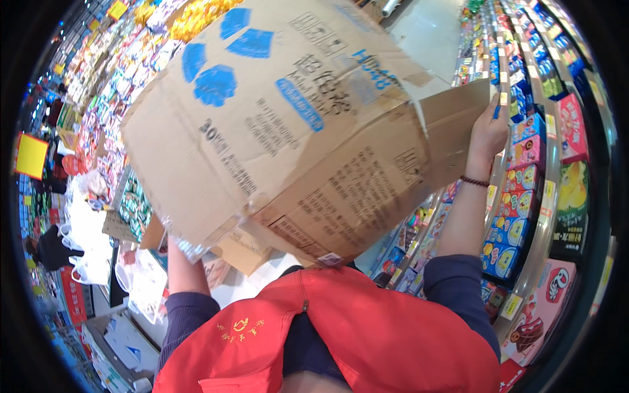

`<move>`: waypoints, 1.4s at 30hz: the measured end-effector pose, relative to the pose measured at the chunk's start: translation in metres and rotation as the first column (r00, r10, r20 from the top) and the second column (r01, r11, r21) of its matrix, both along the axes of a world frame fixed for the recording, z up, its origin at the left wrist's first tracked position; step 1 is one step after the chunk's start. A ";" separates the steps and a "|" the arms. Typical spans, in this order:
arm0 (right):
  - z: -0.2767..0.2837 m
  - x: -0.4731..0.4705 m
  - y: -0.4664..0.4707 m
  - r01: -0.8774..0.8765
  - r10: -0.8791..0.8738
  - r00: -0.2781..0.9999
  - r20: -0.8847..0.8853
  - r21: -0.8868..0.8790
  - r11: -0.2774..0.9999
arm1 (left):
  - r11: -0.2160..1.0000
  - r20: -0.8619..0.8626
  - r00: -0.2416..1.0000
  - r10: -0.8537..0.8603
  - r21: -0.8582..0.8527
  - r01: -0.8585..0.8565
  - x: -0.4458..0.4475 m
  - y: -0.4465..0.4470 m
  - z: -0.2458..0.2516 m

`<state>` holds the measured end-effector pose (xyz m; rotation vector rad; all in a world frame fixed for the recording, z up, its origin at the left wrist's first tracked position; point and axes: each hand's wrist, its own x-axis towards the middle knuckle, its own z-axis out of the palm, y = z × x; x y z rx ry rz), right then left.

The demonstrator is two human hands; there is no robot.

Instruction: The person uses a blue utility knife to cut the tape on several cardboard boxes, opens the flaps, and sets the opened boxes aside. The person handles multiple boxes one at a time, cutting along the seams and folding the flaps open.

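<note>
A large printed cardboard box [275, 127] is tilted in front of my chest and fills the middle of the view. My right hand [490, 125] grips the end of its unfolded flap [457, 118] at the right, with a small blue object at the fingers. The box hides my left hand; only the forearm shows, running up under the box's lower left corner. Clear tape hangs loose from that corner. Below the box, part of another cardboard box [243, 248] shows near the floor.
Shelves with boxed sweets [511, 226] stand close on my right. Heaps of wrapped candy [132, 64] lie at the left, with white plastic bags [91, 231] nearby. A person in dark clothing [54, 248] is at the far left. Pale floor tiles [427, 39] show beyond the box.
</note>
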<state>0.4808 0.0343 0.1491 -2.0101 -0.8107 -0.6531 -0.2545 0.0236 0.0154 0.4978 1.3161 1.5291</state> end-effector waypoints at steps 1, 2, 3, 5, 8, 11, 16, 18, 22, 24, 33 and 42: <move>-0.004 0.007 0.006 -0.020 0.023 0.999 0.026 -0.096 0.995 | 0.999 0.042 0.999 0.005 -0.041 -0.003 0.008 0.001 -0.020; -0.010 0.013 0.013 -0.043 0.047 0.999 0.029 -0.126 0.991 | 0.996 0.083 0.996 0.012 -0.085 -0.005 0.016 -0.003 -0.041; -0.017 0.019 0.021 -0.065 0.070 0.997 0.032 -0.154 0.986 | 0.992 0.126 0.992 0.023 -0.126 -0.007 0.027 -0.003 -0.062; -0.037 0.024 0.034 -0.162 0.180 0.980 0.079 -0.197 0.967 | 0.980 0.179 0.983 0.046 -0.197 -0.010 0.042 -0.016 -0.097; -0.079 0.005 0.040 -0.363 0.412 0.899 0.147 -0.274 0.891 | 0.956 0.231 0.969 0.091 -0.292 -0.020 0.059 -0.039 -0.140; -0.137 -0.044 0.017 -0.475 0.538 0.824 0.179 -0.302 0.827 | 0.932 0.251 0.958 0.136 -0.362 -0.038 0.071 -0.066 -0.169; -0.249 -0.164 -0.035 -0.867 0.778 0.498 -0.383 -0.235 0.439 | 0.912 0.289 0.941 0.174 -0.408 -0.044 0.083 -0.089 -0.195; -0.290 -0.205 -0.069 -0.798 0.651 0.594 -0.473 -0.448 0.403 | 0.916 0.300 0.945 0.127 -0.402 0.004 0.085 -0.095 -0.205; -0.350 -0.239 -0.110 -0.837 0.532 0.500 -0.683 -0.539 0.095 | 0.903 0.339 0.926 0.164 -0.429 -0.003 0.091 -0.120 -0.231; -0.370 -0.250 -0.125 -0.845 0.548 0.446 -0.708 -0.535 -0.003 | 0.893 0.334 0.921 0.200 -0.449 -0.031 0.090 -0.133 -0.242; -0.451 -0.302 -0.132 -0.788 0.410 0.359 -0.838 -0.508 -0.349 | 0.762 0.315 0.905 0.284 -0.647 -0.013 0.070 -0.159 -0.287; -0.452 -0.182 -0.119 -0.370 0.022 0.833 -0.553 -0.527 0.765 | 0.609 0.151 0.976 0.159 -0.792 0.023 0.081 -0.179 -0.344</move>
